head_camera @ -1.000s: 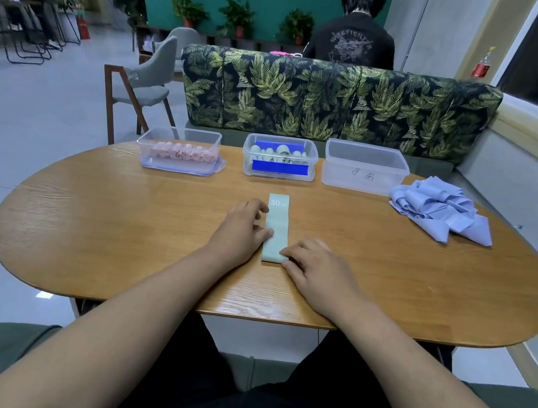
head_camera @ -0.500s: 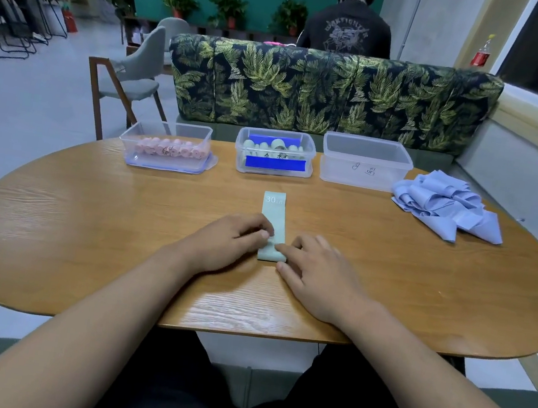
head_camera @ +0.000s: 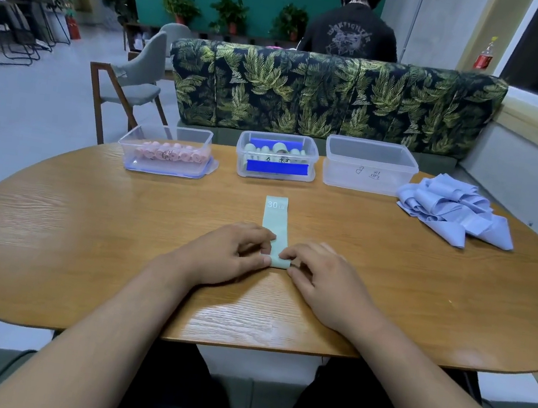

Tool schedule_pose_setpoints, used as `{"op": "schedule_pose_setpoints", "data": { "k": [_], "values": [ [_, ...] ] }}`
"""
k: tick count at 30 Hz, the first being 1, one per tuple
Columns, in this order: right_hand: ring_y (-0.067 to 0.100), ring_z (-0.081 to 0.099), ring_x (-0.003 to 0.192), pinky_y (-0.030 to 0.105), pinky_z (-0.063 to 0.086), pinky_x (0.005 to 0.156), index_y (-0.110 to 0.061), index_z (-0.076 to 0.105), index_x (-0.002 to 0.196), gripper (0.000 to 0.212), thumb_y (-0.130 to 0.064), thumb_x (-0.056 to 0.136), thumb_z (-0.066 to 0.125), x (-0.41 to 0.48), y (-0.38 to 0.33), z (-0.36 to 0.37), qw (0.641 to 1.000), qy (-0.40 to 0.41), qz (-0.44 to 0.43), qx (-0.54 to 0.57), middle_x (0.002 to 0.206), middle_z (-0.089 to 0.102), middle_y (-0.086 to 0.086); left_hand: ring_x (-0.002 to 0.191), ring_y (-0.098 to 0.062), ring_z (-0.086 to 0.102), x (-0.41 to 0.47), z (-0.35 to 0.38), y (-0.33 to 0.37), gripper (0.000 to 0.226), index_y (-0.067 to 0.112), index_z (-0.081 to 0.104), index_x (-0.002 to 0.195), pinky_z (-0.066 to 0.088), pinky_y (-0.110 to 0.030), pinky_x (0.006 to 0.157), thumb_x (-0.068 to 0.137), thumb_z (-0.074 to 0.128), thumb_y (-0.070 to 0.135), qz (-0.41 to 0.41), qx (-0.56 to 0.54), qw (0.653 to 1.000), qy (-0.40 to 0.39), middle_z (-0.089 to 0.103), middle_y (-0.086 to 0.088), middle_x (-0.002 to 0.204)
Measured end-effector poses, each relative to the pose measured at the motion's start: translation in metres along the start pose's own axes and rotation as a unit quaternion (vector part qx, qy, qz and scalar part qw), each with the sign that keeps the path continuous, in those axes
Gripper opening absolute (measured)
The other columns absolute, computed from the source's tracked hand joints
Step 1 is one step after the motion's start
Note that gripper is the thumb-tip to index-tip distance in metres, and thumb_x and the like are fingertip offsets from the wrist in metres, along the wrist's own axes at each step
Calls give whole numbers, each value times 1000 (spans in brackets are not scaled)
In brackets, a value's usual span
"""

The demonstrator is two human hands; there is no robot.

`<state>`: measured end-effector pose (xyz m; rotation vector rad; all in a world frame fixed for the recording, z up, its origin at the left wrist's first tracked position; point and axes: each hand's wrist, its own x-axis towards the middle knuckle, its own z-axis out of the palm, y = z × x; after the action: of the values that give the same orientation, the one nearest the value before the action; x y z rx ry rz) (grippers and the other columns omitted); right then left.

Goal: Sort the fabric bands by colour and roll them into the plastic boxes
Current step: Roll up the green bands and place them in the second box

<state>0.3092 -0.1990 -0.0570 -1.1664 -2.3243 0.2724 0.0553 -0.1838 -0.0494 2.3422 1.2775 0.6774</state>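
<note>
A pale green band point(head_camera: 276, 218) marked "30 LB" lies flat on the wooden table point(head_camera: 84, 229), running away from me. My left hand point(head_camera: 229, 253) and my right hand point(head_camera: 320, 273) pinch its near end, where a small roll has formed. Three plastic boxes stand at the far edge. The left box point(head_camera: 168, 150) holds pink rolls, the middle box point(head_camera: 277, 160) holds pale green rolls, and the right box point(head_camera: 370, 164) shows nothing inside. A heap of loose blue bands point(head_camera: 453, 212) lies to the right of them.
A leaf-patterned sofa point(head_camera: 337, 99) backs the table's far side, with a person seated behind it. A grey chair point(head_camera: 132, 87) stands at the far left. A wall and window ledge run along the right.
Both hands' fingers have curled in on the band's near end, which now shows a small roll. The camera view has shifted slightly.
</note>
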Motion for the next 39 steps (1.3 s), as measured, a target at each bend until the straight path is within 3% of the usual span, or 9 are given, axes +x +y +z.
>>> {"op": "schedule_pose_setpoints", "data": {
  "k": [4,9,13,16,21,28,31,36,39],
  "values": [
    [0,50,107,32,47,90,-37,65,114,15,-30,102,64,1,3,1,1000,8,6,20,114,64,-23,92,17,54,-1,-1,2,8,29,68,96,37,-15,86,100,72,34,-19,-17,1000,0,64,21,129],
    [2,49,108,29,42,88,-35,68,117,16,-30,103,61,4,3,3,1000,9,11,8,115,65,-21,93,19,55,-5,-1,8,14,24,71,111,37,-6,84,102,70,34,-19,9,1000,15,66,28,116],
    [6,49,109,32,45,93,-34,71,122,22,-32,105,58,8,5,4,1000,1,13,14,115,63,-18,88,-4,60,-6,-2,12,15,31,61,117,48,-24,83,103,65,36,-14,20,1000,11,71,9,109],
    [3,45,107,33,46,96,-33,74,124,25,-35,107,55,15,8,3,1000,-8,22,18,113,61,-17,92,0,60,-6,-1,15,17,24,66,119,45,-17,82,105,63,34,-25,16,999,14,68,17,101],
    [3,44,108,33,47,93,-33,73,126,29,-46,105,56,25,12,-1,999,-35,8,-8,106,51,-23,108,-7,63,-7,0,9,34,36,62,125,52,-35,97,99,59,57,-26,65,997,12,70,12,123],
    [6,46,110,41,51,92,-41,67,132,37,-56,107,44,39,19,-8,994,-94,-21,-51,110,52,-20,126,-18,57,7,-10,3,33,19,70,113,48,-34,105,108,50,44,100,210,972,20,69,4,124],
    [7,46,110,36,47,90,-43,65,133,35,-54,109,43,43,21,-12,991,-108,-38,-71,111,52,-19,112,-16,61,18,-18,-5,28,17,70,105,50,-36,97,106,55,40,128,195,972,-12,68,4,111],
    [0,41,104,29,37,83,-42,67,130,34,-54,108,44,45,30,-11,992,-93,-51,-68,110,52,-20,89,-3,60,34,-30,-10,11,26,67,106,49,-26,82,107,58,33,79,91,992,-41,66,16,93],
    [5,46,105,30,39,82,-38,69,129,36,-52,108,44,49,32,-11,991,-96,-64,-72,111,55,-17,86,-1,61,51,-34,-24,7,31,62,106,48,-28,77,106,57,26,-35,41,997,55,69,15,93]
  ]
}}
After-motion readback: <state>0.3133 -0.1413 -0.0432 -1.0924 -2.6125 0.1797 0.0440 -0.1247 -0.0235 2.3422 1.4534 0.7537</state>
